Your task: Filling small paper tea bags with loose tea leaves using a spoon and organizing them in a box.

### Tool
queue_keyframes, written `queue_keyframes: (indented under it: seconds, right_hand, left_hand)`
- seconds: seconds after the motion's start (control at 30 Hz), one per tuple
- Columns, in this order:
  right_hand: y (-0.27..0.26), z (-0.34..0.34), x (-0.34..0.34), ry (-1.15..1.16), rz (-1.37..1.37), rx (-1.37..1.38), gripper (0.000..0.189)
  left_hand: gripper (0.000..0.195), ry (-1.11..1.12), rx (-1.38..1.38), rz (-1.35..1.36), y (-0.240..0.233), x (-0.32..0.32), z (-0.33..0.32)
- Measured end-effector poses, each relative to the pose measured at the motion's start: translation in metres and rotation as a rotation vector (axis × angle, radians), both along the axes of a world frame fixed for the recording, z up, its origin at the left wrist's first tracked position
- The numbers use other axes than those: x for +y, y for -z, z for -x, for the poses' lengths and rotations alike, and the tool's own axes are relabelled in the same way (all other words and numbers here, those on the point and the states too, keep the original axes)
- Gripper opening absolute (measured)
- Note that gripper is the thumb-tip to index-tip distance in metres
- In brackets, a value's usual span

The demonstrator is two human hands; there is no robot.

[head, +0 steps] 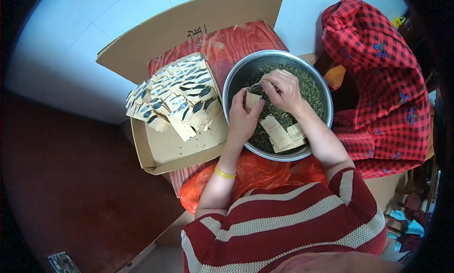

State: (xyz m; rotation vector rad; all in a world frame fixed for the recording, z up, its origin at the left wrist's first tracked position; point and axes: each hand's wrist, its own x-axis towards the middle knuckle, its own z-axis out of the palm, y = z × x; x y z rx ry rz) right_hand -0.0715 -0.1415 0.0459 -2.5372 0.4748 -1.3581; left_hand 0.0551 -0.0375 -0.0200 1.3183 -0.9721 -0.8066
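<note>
A small tan paper packet (pixel 252 100) is upright in my left hand (pixel 244 113), pinched between thumb and fingers over the left side of a steel basin (pixel 230 72). Just above its mouth, my right hand (pixel 282 90) grips a small spoon-like tool (pixel 254 85); the fingers hide most of it. Dried, chopped green leaves (pixel 310 90) fill much of the basin. Several flat paper packets (pixel 275 131) lie on the leaves near the basin's front rim, partly under my right forearm.
Left of the basin, a shallow cardboard box (pixel 170 157) holds many filled packets (pixel 181 90) with dark leaf tips showing. Box and basin rest on a red wood-grain table (pixel 227 42). A cardboard panel (pixel 152 39) stands behind. Orange plastic (pixel 262 170) lies in front; red checked cloth (pixel 386 92) hangs right.
</note>
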Motion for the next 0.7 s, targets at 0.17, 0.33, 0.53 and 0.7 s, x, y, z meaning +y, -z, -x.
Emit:
queue_keyframes:
  seconds: [0.17,0.33,0.53,0.7]
  right_hand:
    - [0.008,0.005,-0.009,0.082,0.033,-0.03,0.007]
    - [0.021,-0.002,-0.011,0.231,-0.227,0.263,0.017]
    - [0.037,-0.014,0.001,0.086,-0.553,0.906,0.022]
    - [0.067,-0.001,-0.036,-0.001,-0.828,0.529,0.022]
  left_hand:
    - [0.052,-0.01,-0.044,-0.005,-0.011,0.002,0.002]
    - [0.053,-0.063,-0.06,0.046,-0.002,0.0,-0.001]
    - [0.055,-0.062,-0.026,0.086,0.006,-0.001,-0.004]
    - [0.055,-0.05,-0.101,0.061,-0.003,0.0,0.001]
